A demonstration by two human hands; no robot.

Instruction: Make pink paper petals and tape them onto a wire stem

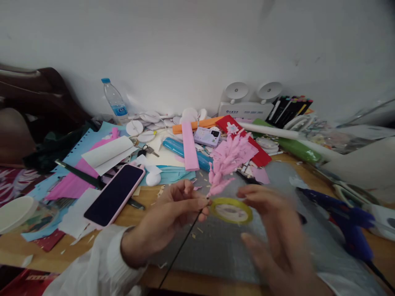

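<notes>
Between thumb and fingers, my left hand [171,216] pinches a thin dark stem [182,246] just below a cluster of pink paper petals [220,179]. The stem slants down toward the table's front edge, while the petals point up and away. A roll of yellow-green tape [249,214] hangs at the pinched spot, right beside my left fingertips. My right hand [277,234] is blurred, its thumb and fingers spread apart around the right side of the roll. Whether any right finger touches the tape, I cannot tell.
A grey cutting mat [222,255] lies under my hands. Left of them are a pink-cased phone [115,195] and paper sheets; a blue glue gun [345,222] lies at right. Behind stand a water bottle [113,98], crepe paper rolls [190,146] and several markers [286,109].
</notes>
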